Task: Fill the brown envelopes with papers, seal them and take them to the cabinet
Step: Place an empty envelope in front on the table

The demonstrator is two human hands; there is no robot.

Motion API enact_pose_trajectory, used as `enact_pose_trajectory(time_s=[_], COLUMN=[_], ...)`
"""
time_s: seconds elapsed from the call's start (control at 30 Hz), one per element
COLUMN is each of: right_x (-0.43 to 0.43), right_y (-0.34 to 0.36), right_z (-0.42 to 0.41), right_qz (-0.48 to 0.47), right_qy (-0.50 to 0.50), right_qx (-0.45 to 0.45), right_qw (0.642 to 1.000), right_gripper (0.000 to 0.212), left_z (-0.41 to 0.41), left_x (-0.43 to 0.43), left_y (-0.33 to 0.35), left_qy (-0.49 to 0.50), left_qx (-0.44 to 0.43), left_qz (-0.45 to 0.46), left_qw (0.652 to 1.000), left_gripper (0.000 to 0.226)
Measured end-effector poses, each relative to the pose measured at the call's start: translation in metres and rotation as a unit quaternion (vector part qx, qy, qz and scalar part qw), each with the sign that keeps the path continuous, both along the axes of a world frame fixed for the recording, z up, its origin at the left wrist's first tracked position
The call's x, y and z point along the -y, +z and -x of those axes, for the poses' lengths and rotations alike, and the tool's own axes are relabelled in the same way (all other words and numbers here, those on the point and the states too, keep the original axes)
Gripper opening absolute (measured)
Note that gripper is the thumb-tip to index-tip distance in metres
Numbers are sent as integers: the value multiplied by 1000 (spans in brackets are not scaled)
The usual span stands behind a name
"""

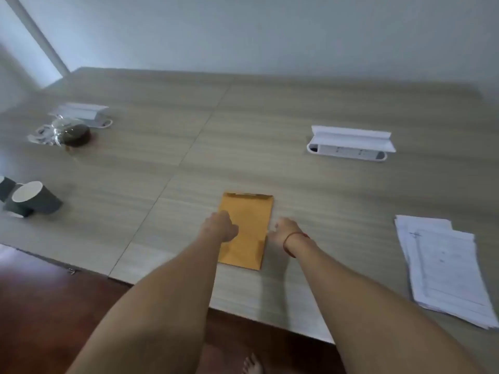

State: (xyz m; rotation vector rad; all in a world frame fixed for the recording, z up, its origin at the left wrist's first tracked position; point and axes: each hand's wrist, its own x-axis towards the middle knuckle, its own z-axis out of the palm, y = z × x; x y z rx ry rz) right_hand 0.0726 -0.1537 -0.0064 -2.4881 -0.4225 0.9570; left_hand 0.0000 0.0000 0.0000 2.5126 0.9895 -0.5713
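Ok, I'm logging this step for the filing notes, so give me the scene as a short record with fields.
surface: pale wood-grain table
envelope: flat brown paper envelope, centre, near the front edge
left hand: closed, resting on the envelope
right hand: at the envelope's right edge
papers: loose stack of white printed sheets, far right, apart from the envelope
cups: dark grey paper cups, far left

- We took the place for an office or meeting room.
- We saw a long table (270, 125) of pale wood-grain panels against a bare white wall (270, 31).
- Two white pop-up socket boxes (348, 145) were set into its top, lids raised.
- A stack of printed papers (445, 268) and a brown envelope (249, 211) lay on it.
- Dark paper cups (32, 201) lay at the left edge.
- The floor (40, 306) was reddish wood.
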Motion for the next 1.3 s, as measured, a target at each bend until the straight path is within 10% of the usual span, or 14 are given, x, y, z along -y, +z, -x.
enact_pose_trajectory(time_s=[0.57, 1.3], right_x=[-53, 112], right_y=[-64, -29], right_z=[-22, -64], right_qz=[-27, 23], right_qy=[-236, -292], right_qx=[-60, 9], right_qw=[970, 956], right_gripper=[27, 19], left_z=[-14, -78], left_x=[-35, 113], left_y=[-57, -24], left_qy=[132, 86], left_qx=[22, 65], left_qz=[-14, 115], left_qw=[991, 988], left_gripper=[75, 35])
